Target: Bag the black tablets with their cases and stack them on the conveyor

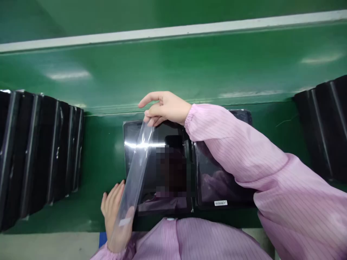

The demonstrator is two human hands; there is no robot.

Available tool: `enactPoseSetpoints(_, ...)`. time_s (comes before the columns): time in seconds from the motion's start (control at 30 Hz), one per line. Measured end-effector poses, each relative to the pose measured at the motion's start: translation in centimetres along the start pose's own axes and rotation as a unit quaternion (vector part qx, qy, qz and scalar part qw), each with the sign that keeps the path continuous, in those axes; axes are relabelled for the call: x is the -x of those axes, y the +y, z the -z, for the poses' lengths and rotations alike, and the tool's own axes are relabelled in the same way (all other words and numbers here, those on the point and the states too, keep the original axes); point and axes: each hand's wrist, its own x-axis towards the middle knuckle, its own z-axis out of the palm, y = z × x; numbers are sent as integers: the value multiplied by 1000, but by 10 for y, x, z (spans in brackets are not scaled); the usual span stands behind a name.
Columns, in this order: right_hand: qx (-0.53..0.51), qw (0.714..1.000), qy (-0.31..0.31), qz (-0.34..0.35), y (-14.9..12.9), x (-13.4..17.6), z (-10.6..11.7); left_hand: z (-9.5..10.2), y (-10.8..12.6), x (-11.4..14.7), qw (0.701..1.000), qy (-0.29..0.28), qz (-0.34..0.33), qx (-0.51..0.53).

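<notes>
My right hand pinches the top end of a clear plastic film strip between thumb and fingers, its index finger reaching out to the left. The strip slants down to the lower left and passes in front of my left hand, which shows through it. A small white patch is near the strip's lower end. Under the strip lies a glossy black screen panel on the green bench. My left hand rests at the panel's lower left edge with its fingers stretched out.
A second black panel with a white barcode label lies to the right, partly hidden by my sleeve. Several dark panels stand in a row at the left, more at the right. The green bench meets a green wall behind.
</notes>
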Motion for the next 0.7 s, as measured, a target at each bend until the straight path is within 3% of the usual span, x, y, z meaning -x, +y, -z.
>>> enactPoseSetpoints(0.23,60,998,14,-17,-10,8,-3,-4,1,1,999,9,30,-7)
enactPoseSetpoints(0.4,187,982,-5,8,-37,32,-7,-7,-1,0,999,40,1,8)
enactPoseSetpoints(0.6,336,936,82,-60,-37,39,-13,-9,-5,-10,997,75,-14,21)
enactPoseSetpoints(0.7,357,927,92,-71,-33,36,-17,-8,-5,-6,987,142,-36,64)
